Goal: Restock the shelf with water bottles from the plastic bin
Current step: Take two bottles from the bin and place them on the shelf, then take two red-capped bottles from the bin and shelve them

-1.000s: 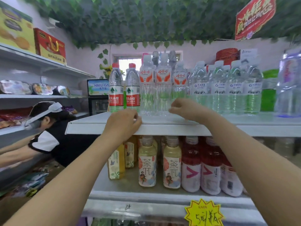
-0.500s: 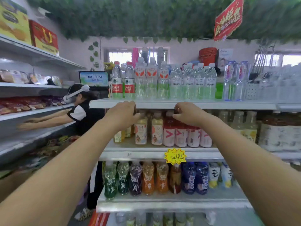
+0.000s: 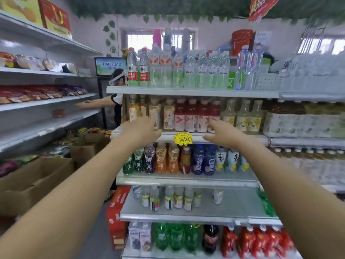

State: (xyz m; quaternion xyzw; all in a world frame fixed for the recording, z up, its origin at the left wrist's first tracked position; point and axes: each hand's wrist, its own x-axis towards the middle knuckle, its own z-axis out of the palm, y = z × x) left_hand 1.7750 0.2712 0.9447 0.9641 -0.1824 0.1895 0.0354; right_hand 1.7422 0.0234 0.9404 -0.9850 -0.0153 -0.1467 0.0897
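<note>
- Tall drinks shelf point(image 3: 192, 91) fills the view, five tiers packed with bottles.
- Open cardboard box point(image 3: 37, 176) sits low on the left of the aisle.
- Water bottles point(image 3: 188, 71) stand upright in a row on the top tier, well above both hands.
- Another person point(image 3: 116, 101) is at the far end, arms stretched to the left-hand shelving.
- Left hand point(image 3: 141, 128) is out in front of the second tier's edge, fingers relaxed, holding nothing.
- Right hand point(image 3: 222, 132) is level with it. It's blurred, but the fingers look loosely bent, nothing in them.
- Yellow starburst price tag point(image 3: 183, 138) hangs on that edge, right between the hands.
</note>
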